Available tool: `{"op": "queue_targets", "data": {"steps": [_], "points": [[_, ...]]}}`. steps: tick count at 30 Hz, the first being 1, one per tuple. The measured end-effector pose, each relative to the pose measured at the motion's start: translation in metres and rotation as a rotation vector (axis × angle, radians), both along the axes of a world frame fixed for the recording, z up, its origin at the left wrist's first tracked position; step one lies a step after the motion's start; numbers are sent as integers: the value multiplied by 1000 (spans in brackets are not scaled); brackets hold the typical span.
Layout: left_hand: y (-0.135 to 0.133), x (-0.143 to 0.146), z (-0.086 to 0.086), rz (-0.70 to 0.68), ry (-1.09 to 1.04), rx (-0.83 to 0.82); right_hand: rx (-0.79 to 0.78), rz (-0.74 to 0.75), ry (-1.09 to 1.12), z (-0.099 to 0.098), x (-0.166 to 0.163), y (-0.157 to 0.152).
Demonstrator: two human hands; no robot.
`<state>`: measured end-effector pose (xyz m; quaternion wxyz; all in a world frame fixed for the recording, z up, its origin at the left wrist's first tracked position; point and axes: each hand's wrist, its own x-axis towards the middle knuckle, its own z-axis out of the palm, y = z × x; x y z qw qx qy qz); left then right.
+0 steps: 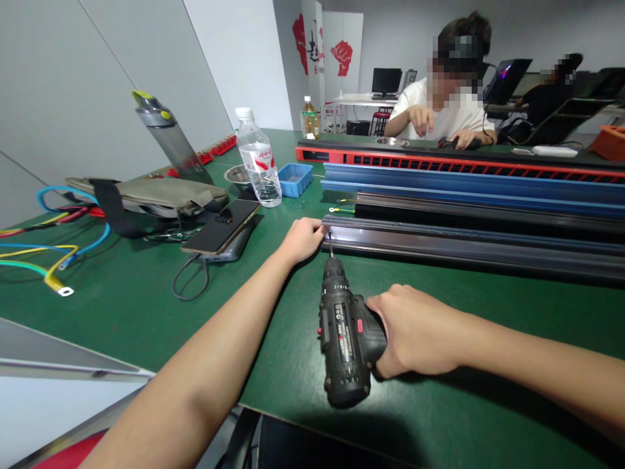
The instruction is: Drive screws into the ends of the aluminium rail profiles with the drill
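My right hand (415,332) is wrapped round the handle of a black cordless drill (344,339), which lies on its side with its bit pointing away from me. The bit's tip meets the near face of a dark metal profile (439,251), close to its left end, where a small dark screw head seems to sit. At that same end my left hand (305,239) grips the profile, its fingertips partly hidden behind the edge. Just behind, a green-yellow wire with a ring terminal (336,210) sticks out of another black profile (415,218).
Blue (439,185) and red-black rails (415,158) lie farther back. To the left are a water bottle (258,159), blue tray (295,179), phone (222,228), grey bag (151,195), tilted sports bottle (170,140) and cables (58,283). A person (439,98) sits opposite.
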<state>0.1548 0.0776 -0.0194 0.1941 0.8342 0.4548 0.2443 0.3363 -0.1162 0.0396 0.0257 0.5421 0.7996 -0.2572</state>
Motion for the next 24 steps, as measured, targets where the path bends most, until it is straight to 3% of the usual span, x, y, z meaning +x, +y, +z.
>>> {"op": "queue_targets", "data": {"steps": [24], "points": [[-2, 1, 1, 2, 12, 6, 13, 8, -83, 2, 0, -1]]}}
